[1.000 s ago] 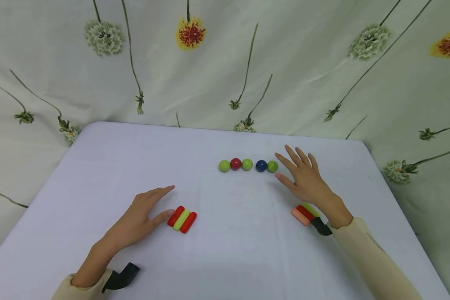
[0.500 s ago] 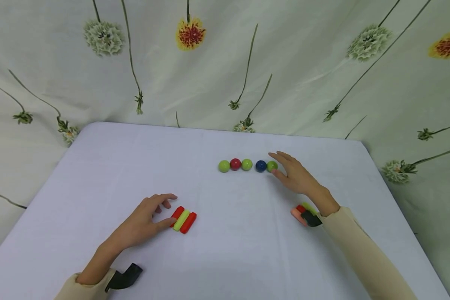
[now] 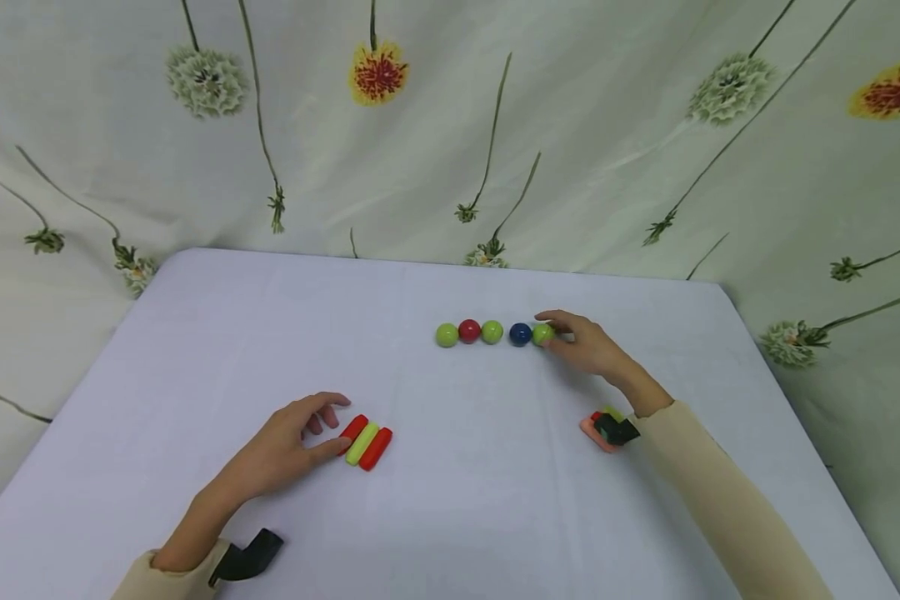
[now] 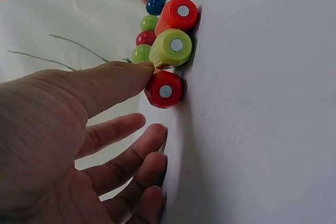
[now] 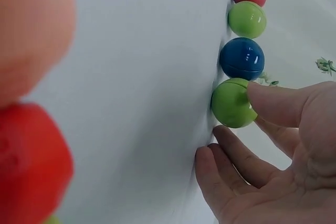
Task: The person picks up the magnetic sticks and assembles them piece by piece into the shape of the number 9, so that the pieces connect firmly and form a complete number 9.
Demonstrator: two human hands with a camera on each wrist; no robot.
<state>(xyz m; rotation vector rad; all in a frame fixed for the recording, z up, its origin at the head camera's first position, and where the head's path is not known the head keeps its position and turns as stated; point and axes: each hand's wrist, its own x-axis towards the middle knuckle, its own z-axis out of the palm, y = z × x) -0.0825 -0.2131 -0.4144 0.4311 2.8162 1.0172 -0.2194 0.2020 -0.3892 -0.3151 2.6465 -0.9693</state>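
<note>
At the right end of a row of glossy balls, my right hand (image 3: 588, 346) pinches a green ball (image 5: 231, 103) between thumb and forefinger; its other fingers touch the cloth. A blue ball (image 3: 521, 335) sits against that green one. Left of them are a green ball (image 3: 492, 332), a red ball (image 3: 469, 331) and another green ball (image 3: 446, 335). My left hand (image 3: 273, 454) lies beside three short rods with silvery discs at their ends, its thumb touching the near red rod (image 4: 165, 90). A yellow-green rod (image 3: 362, 443) and another red rod (image 3: 376, 450) lie alongside.
Under my right wrist lies a second rod group: a pink rod (image 3: 598, 436), a red rod and a yellow-green rod, partly hidden by a black wrist camera (image 3: 617, 430). A white cloth (image 3: 465, 517) covers the table. Behind it hangs a flowered curtain (image 3: 420, 150).
My right hand has moved left and down to the end green ball, its spread fingers closing round it. My left fingers have bent inward, with the thumb shifting slightly over the red rod.
</note>
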